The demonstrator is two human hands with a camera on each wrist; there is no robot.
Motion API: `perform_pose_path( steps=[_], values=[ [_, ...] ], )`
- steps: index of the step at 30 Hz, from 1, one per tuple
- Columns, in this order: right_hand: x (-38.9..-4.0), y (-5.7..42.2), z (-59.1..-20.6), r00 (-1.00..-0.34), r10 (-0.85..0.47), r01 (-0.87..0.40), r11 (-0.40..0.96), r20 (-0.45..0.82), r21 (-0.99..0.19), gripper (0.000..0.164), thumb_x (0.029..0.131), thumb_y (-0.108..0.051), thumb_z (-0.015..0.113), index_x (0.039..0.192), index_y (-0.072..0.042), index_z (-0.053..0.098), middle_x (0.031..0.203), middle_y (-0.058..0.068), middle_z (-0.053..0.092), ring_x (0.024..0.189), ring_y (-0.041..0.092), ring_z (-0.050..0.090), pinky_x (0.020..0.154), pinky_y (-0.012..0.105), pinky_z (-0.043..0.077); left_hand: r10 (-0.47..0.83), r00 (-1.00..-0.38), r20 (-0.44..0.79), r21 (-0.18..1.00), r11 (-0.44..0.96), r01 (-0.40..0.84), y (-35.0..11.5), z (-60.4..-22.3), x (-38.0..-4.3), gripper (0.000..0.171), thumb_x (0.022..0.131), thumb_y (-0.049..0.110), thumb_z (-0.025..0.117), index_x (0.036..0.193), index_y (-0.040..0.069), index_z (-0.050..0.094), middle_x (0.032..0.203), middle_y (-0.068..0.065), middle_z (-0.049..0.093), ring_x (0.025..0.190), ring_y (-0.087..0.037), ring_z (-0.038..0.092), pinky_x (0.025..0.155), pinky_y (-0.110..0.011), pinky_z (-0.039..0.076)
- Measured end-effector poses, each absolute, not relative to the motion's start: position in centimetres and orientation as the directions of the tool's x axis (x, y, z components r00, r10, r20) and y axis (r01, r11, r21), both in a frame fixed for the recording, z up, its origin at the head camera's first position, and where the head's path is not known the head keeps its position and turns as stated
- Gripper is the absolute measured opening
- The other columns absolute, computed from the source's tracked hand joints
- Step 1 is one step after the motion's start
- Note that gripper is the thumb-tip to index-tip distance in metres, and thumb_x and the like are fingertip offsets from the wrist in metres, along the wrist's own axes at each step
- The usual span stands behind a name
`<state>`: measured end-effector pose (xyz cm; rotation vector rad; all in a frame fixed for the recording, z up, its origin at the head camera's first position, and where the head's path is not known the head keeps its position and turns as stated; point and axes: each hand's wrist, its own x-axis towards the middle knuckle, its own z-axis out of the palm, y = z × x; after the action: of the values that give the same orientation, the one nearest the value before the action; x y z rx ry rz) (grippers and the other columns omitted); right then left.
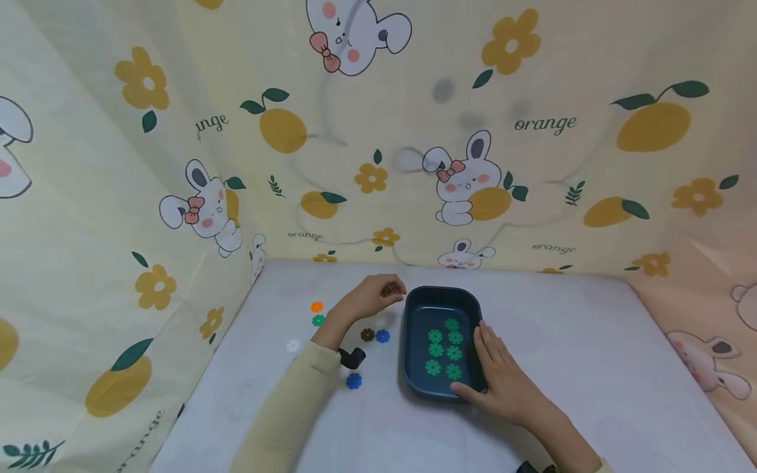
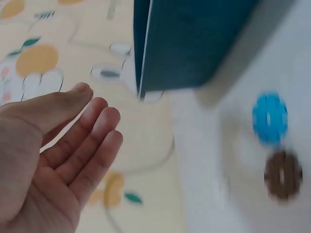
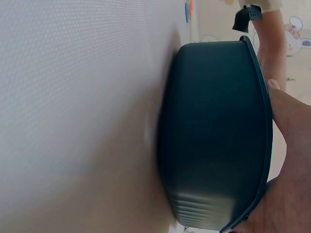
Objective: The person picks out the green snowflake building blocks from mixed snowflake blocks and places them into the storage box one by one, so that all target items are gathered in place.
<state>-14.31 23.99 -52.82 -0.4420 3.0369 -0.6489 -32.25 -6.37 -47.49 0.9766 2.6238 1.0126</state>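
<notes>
A dark teal tray (image 1: pixel 443 392) with several green flower-shaped plastic discs (image 1: pixel 435 350) lying in it stands on the table. My left hand (image 1: pixel 371 297) hovers just left of the tray's far left corner; its fingers curve loosely and nothing shows between them in the left wrist view (image 2: pixel 73 145). My right hand (image 1: pixel 508 381) rests on the tray's near right corner, fingers straight along the right rim and thumb across the near rim. Beside the tray's left wall lie a brown disc (image 1: pixel 368 335) and a blue disc (image 1: pixel 383 336).
More discs lie on the left: an orange one (image 1: pixel 317 307), a green one (image 1: pixel 319 320), a white one (image 1: pixel 293 345) and another blue one (image 1: pixel 353 381). The left forearm partly covers this area. A patterned curtain (image 1: pixel 378 164) borders the white table (image 1: pixel 568 341) behind and at the sides.
</notes>
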Motion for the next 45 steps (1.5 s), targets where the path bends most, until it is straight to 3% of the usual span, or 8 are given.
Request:
perform_pose_path(
  steps=[15,23,31,38,41,45],
  values=[
    [-13.9,24.3,-52.8,-0.957,-0.275,-0.288,0.867,0.091,-0.406,0.122,0.091,-0.074,0.069,0.166,0.008,0.02,0.177,0.026,0.008,0.163,0.046,0.013,0.128,0.063,0.02,0.397,-0.917,-0.037,0.623,0.726,0.289,-16.4,-49.1,-31.7,0.013,0.105,0.018,0.072,0.115,0.01,0.072,0.107,-0.002,0.071,0.103,-0.021,0.067,0.096,-0.042,0.057],
    [-14.0,24.3,-52.9,-0.957,-0.275,-0.29,0.871,0.096,-0.398,0.121,0.091,-0.072,0.071,0.166,0.008,0.02,0.177,0.026,0.009,0.163,0.046,0.014,0.127,0.065,0.022,0.306,-0.945,-0.12,0.61,0.773,0.173,-19.9,-50.9,-31.4,0.021,0.101,0.014,0.076,0.118,0.002,0.071,0.1,-0.006,0.067,0.093,-0.022,0.061,0.079,-0.034,0.056],
    [-14.0,24.2,-53.1,-0.959,-0.272,-0.28,0.872,0.077,-0.402,0.122,0.091,-0.073,0.07,0.167,0.007,0.019,0.178,0.024,0.007,0.164,0.044,0.012,0.128,0.062,0.02,0.219,-0.961,-0.17,0.605,0.793,0.073,-21.9,-52.8,-31.0,0.027,0.095,0.014,0.083,0.112,0.0,0.067,0.098,-0.007,0.064,0.091,-0.022,0.058,0.086,-0.039,0.051],
    [-14.1,24.2,-53.0,-0.957,-0.276,-0.289,0.873,0.09,-0.394,0.121,0.091,-0.072,0.071,0.167,0.007,0.02,0.178,0.025,0.008,0.163,0.045,0.013,0.127,0.064,0.021,0.16,-0.967,-0.198,0.568,0.823,0.02,-21.9,-53.1,-30.9,0.029,0.094,0.016,0.085,0.111,0.003,0.066,0.092,-0.006,0.058,0.088,-0.022,0.054,0.079,-0.036,0.045],
    [-14.1,24.1,-53.1,-0.957,-0.274,-0.287,0.873,0.09,-0.394,0.121,0.091,-0.072,0.071,0.167,0.007,0.02,0.178,0.024,0.008,0.163,0.045,0.013,0.13,0.06,0.017,0.152,-0.967,-0.206,0.563,0.827,0.01,-21.9,-53.4,-31.1,0.028,0.093,0.014,0.085,0.11,0.002,0.066,0.093,-0.007,0.058,0.089,-0.023,0.054,0.08,-0.036,0.046],
    [-14.2,24.1,-53.2,-0.959,-0.273,-0.281,0.871,0.079,-0.403,0.121,0.091,-0.072,0.07,0.167,0.006,0.019,0.178,0.023,0.006,0.164,0.044,0.012,0.132,0.045,0.003,0.139,-0.966,-0.216,0.567,0.824,-0.008,-21.9,-53.7,-31.3,0.028,0.093,0.012,0.085,0.109,0.004,0.064,0.099,-0.007,0.063,0.094,-0.024,0.057,0.088,-0.04,0.051]
  ],
)
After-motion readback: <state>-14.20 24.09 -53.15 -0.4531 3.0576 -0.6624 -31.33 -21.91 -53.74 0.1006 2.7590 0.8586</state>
